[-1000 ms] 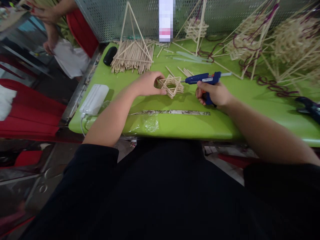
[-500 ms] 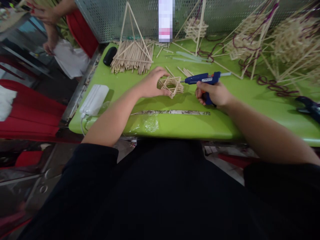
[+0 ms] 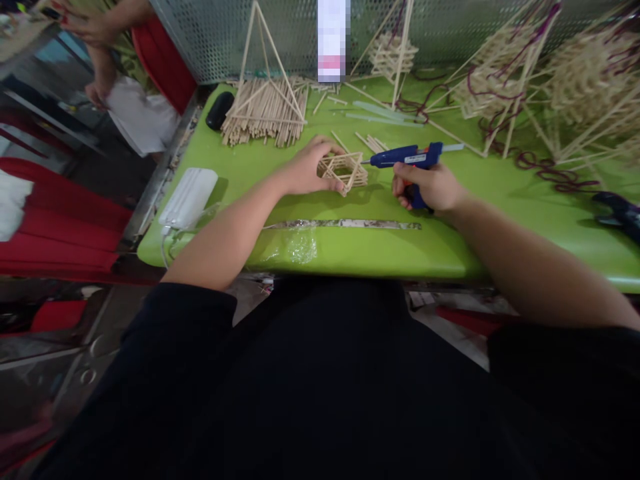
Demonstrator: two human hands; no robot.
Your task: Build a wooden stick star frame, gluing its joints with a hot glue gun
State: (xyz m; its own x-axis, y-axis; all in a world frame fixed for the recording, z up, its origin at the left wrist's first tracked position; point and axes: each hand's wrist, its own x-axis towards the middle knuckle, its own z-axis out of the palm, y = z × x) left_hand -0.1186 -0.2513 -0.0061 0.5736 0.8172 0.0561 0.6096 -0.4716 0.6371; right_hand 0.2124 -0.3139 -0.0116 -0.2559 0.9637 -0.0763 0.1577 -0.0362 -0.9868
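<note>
My left hand grips the left side of a small lattice of stacked wooden sticks, thumb in front and fingers behind. In my right hand is a blue hot glue gun, held by its handle with the fingers wrapped round it. Its metal tip points left and is at the lattice's upper right corner; whether they touch I cannot tell. A translucent glue stick pokes out of the gun's back end. Just behind the lattice lie a few loose sticks.
On the green table are a pile of sticks under a stick pyramid frame, a white power adapter, spare glue sticks and a metal strip. Stick structures with purple cord stand right. A person is at left.
Almost nothing differs. Both hands, the lattice and the glue gun keep nearly the same places, with only a very slight shift of the view.
</note>
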